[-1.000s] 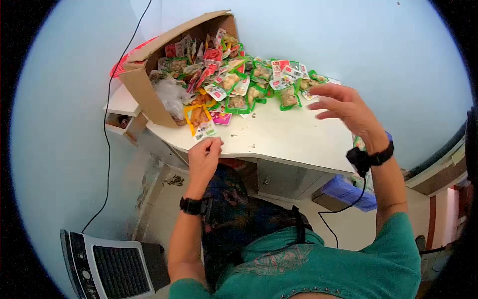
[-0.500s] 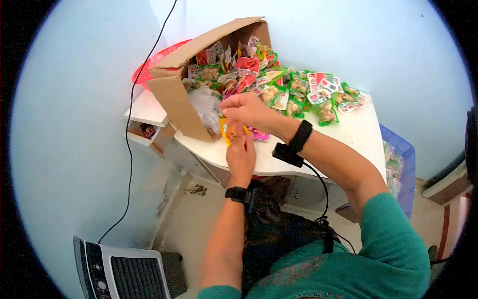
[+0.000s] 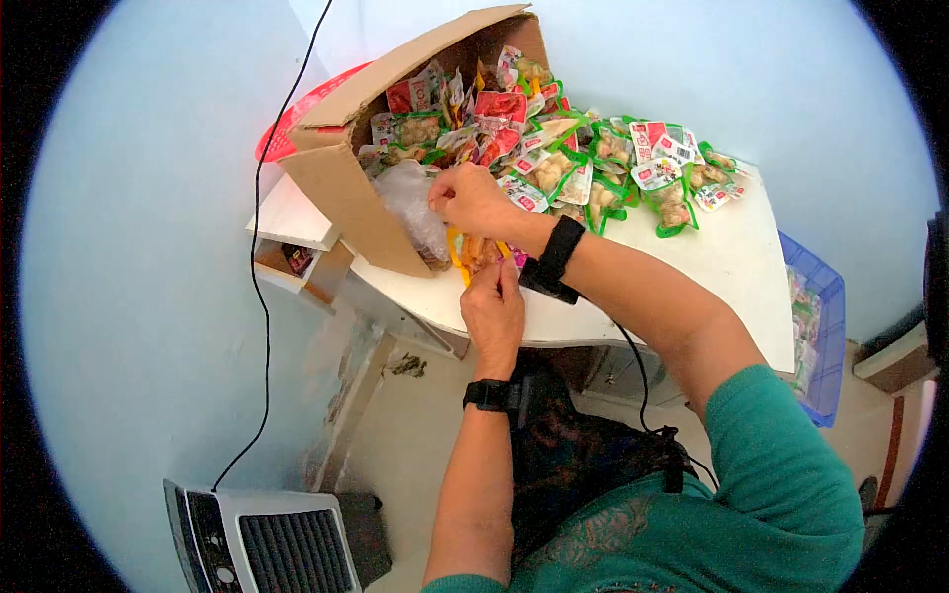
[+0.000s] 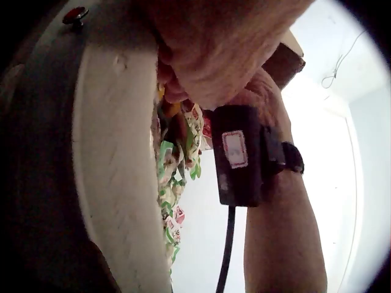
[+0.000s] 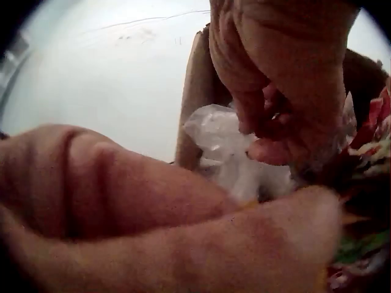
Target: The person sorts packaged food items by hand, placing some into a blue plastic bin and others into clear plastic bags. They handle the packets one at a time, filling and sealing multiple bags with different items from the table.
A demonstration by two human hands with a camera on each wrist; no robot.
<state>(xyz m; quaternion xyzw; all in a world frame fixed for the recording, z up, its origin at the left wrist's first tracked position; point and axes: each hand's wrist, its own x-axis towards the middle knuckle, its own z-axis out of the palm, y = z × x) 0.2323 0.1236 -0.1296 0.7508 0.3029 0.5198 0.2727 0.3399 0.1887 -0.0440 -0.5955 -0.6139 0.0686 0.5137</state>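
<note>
My left hand (image 3: 493,311) pinches the near end of a yellow-edged food packet (image 3: 477,255) at the table's front left. The packet's brownish filling shows above the fingertips; the hand covers its lower part. Just beyond it, my right hand (image 3: 474,203) has bent fingers in front of a crumpled clear plastic bag (image 3: 414,212). In the right wrist view the right fingertips overlap the clear bag (image 5: 214,137); I cannot tell whether they grip it. The left thumb and finger fill that view's foreground.
A cardboard box (image 3: 336,193) lies on its side, packets spilling onto the white table (image 3: 732,267). Behind it is a red basket (image 3: 297,124). A blue crate (image 3: 828,336) with packets stands at the right. A black cable (image 3: 265,326) hangs down the wall, and an air cooler (image 3: 287,539) stands below.
My right hand has swung from the table's right side to the clear bag, its spread fingers now bent. My left hand has taken hold of the yellow-edged packet. The head view has shifted.
</note>
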